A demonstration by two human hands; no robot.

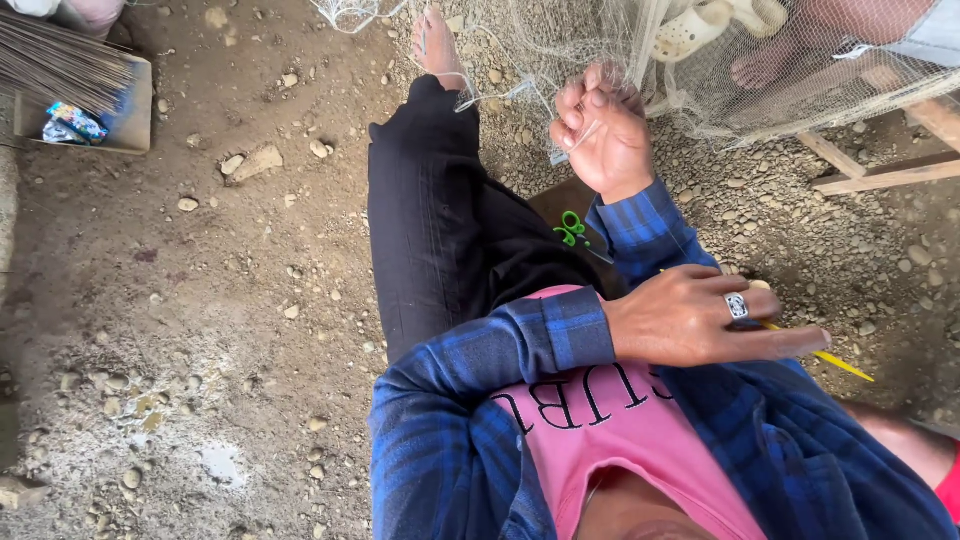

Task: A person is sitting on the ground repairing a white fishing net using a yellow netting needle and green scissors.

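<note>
Over at the far left edge, a bundle of thin broom bristles (60, 60) is lying across a shallow box (135, 110) on the stony dirt ground (200, 300). Moving rightward, the person's leg in black trousers (430, 220) is stretching away from the camera and ending in a bare foot (437, 45) that is touching the lower edge of a pale fishing net (560, 40). Small green-handled scissors (572, 228) are resting on the lap, just below the raised hand.

The right hand (605, 140) is reaching up and away from the body, wrist bent, its blue checked sleeve running back towards the chest. Its fingers are curling in tightly and pinching strands of the net, which is hanging across the upper middle and right of the view.

The left arm is crossing the chest from the left side, with the forearm lying level over the pink shirt. The left hand (690, 320) is lying flat and low, knuckles up, wearing a silver ring (737, 306), with its fingers closing together around a thin yellow netting needle (845, 366) whose tip is sticking out to the right. The two hands are sitting well apart, one above the other.

Farther right, a wooden frame (880, 175) is standing on the gravel, and another person's bare foot (770, 65) is showing behind the mesh.
</note>
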